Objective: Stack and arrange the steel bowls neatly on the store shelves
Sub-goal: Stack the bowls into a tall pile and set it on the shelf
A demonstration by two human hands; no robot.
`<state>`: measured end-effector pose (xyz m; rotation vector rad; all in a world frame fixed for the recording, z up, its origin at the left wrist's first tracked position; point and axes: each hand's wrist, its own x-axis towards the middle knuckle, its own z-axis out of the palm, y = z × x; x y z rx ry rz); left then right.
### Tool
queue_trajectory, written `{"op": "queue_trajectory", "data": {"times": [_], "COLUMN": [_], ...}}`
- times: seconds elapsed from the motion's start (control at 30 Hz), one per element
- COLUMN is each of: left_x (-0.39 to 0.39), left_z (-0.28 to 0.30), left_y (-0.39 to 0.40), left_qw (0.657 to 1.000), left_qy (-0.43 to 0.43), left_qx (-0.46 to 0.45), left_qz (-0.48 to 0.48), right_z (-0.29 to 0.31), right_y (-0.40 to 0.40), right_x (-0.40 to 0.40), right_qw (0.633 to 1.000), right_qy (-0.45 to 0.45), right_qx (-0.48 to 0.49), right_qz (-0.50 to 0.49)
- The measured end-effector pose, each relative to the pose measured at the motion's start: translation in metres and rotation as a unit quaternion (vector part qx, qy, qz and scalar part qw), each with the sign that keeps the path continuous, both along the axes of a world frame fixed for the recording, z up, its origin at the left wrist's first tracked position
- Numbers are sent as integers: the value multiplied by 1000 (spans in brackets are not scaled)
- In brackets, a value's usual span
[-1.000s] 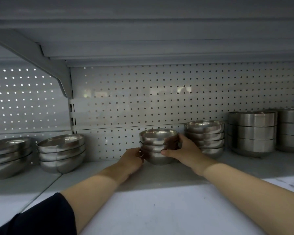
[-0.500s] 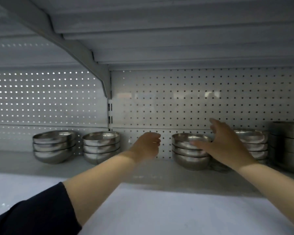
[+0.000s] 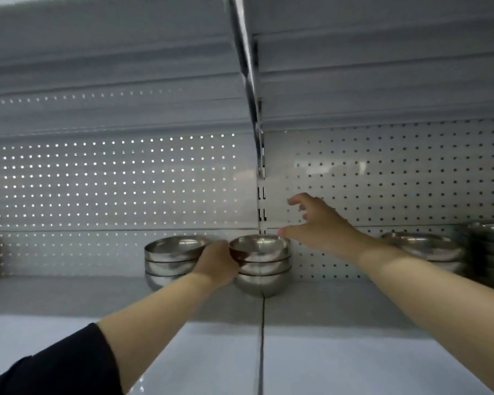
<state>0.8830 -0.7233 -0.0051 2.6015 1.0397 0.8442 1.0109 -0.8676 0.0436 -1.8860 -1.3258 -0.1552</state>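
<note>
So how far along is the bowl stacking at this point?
Done: stacks stand at the shelf's back, some at the right. In hand: left hand grips the seam stack; right hand hovers open above it. Left: squaring this stack; the rest is out of view.

- Centre stack of steel bowls point(image 3: 261, 266): three shiny round bowls nested upright, standing at the back of the shelf point(image 3: 340, 303) on the seam between its two sections.
- Left stack point(image 3: 171, 259): three nested bowls just beside it, partly hidden.
- Right stack point(image 3: 428, 249): blurred bowls toward the shelf's right end, also at the back.
</note>
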Motion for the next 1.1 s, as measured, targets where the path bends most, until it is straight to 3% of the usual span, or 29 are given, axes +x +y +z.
{"op": "queue_trajectory", "data": {"times": [0.1, 0.27, 0.73, 1.1], "left_x": [8, 10, 16, 16], "left_z": [-13, -48, -53, -56], "left_y": [14, 38, 36, 36], "left_qw": [999, 995, 991, 990], "left_qy": [5, 52, -50, -48], "left_qx": [15, 38, -11, -43], "left_qz": [-52, -80, -124, -122], "right_z": [-6, -24, -58, -64], "right_y": [24, 29, 31, 34], "right_x": [-6, -1, 5, 4], "right_qw": [999, 989, 998, 995], "right_qy": [9, -98, 27, 90], "right_qx": [-32, -82, -35, 43], "right_qz": [-34, -73, -44, -8]}}
